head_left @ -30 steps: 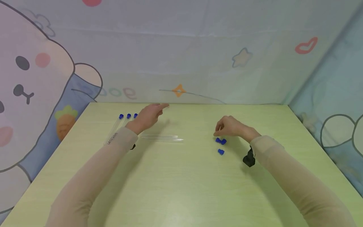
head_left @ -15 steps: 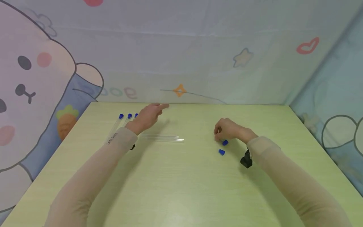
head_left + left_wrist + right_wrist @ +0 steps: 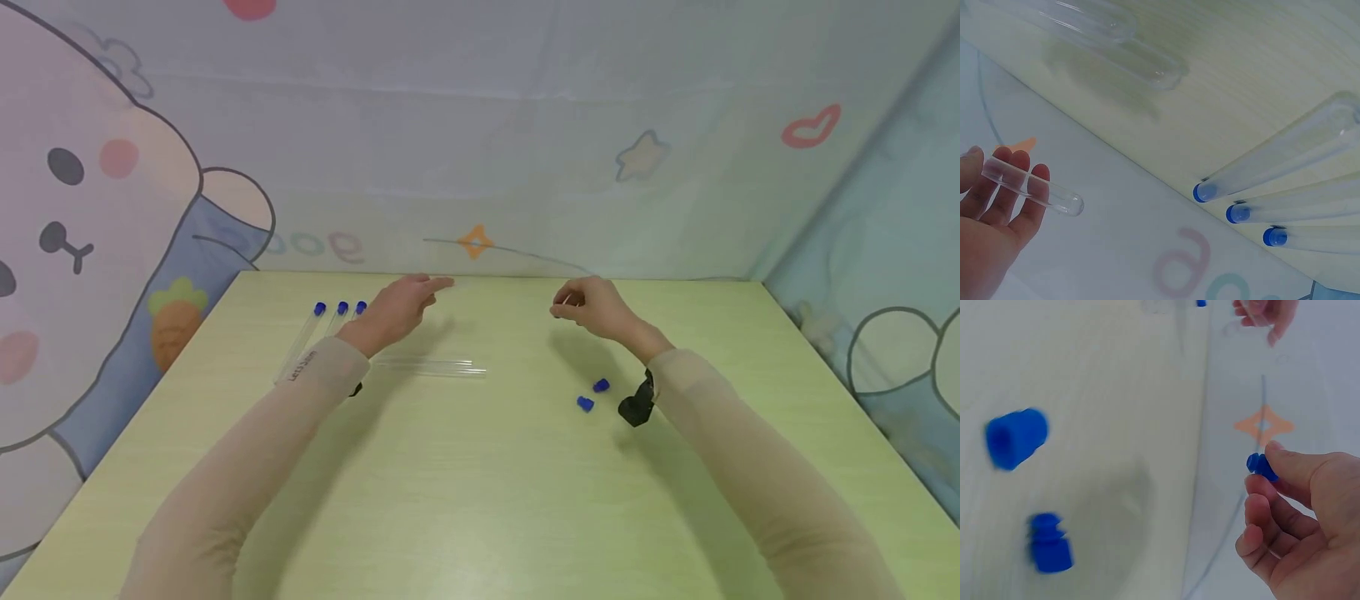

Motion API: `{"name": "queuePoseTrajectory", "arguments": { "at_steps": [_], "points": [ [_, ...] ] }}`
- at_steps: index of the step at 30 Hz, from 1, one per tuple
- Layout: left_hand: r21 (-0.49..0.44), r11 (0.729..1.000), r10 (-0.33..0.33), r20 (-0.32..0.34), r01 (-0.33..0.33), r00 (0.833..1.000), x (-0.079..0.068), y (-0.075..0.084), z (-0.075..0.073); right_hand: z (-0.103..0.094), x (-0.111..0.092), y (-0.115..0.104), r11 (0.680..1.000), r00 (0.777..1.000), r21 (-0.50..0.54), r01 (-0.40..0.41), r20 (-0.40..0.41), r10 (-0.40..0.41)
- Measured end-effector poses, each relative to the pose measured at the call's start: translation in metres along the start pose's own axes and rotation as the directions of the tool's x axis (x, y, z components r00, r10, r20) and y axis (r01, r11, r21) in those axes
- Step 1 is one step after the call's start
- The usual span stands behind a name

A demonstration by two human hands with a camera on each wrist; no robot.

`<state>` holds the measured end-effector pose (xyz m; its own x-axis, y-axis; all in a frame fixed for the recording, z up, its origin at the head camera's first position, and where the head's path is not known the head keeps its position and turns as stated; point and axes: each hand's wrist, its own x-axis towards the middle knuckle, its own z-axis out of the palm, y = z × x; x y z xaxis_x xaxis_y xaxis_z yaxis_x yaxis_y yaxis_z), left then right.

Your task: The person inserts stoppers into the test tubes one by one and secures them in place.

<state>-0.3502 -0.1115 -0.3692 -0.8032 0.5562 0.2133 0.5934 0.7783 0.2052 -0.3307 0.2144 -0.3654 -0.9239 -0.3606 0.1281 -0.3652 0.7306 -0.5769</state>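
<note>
My left hand (image 3: pixel 396 310) is raised near the table's far edge. In the left wrist view its thumb and fingers hold a clear test tube (image 3: pixel 1060 199), rounded end pointing away from the palm. To the right, my right hand (image 3: pixel 602 308) pinches a small blue stopper (image 3: pixel 1264 466) between thumb and forefinger, its narrower ridged end sticking out. The two hands are apart. Below the right hand, one blue stopper (image 3: pixel 601 385) lies on the table close to another stopper (image 3: pixel 585 403).
Three test tubes with blue stoppers, including one tube (image 3: pixel 302 343), lie side by side at the table's (image 3: pixel 480 483) left. Uncapped clear tubes (image 3: pixel 450 372) lie crosswise near the middle. A printed cloth (image 3: pixel 525 150) hangs behind the far edge.
My right hand has reached down to the stoppers, picked one up, and risen toward the far edge with it. Two stoppers now lie there instead of three. The left hand stays nearly still.
</note>
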Motion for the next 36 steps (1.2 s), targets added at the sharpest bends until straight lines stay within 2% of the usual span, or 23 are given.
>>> {"name": "queuePoseTrajectory", "arguments": {
  "at_steps": [7, 14, 18, 36],
  "points": [
    [-0.009, 1.0, 0.007, 0.022, -0.007, 1.0, 0.004, 0.004, 0.001, -0.006, 0.011, -0.018, 0.992, 0.999, 0.113, -0.05, -0.015, 0.052],
    [-0.001, 0.999, 0.032, -0.002, -0.032, 0.999, 0.008, 0.006, 0.003, -0.004, 0.02, -0.027, 0.987, 0.998, 0.16, -0.028, -0.048, 0.036],
    [0.0, 0.999, 0.04, 0.002, -0.04, 0.999, 0.009, 0.009, 0.003, -0.003, 0.024, -0.031, 0.978, 0.996, 0.206, -0.04, -0.07, 0.055],
    [0.003, 1.0, 0.021, 0.037, -0.022, 0.999, 0.015, 0.022, -0.002, 0.01, 0.039, -0.051, 0.972, 0.998, 0.234, -0.026, -0.051, 0.039]
  ]
}}
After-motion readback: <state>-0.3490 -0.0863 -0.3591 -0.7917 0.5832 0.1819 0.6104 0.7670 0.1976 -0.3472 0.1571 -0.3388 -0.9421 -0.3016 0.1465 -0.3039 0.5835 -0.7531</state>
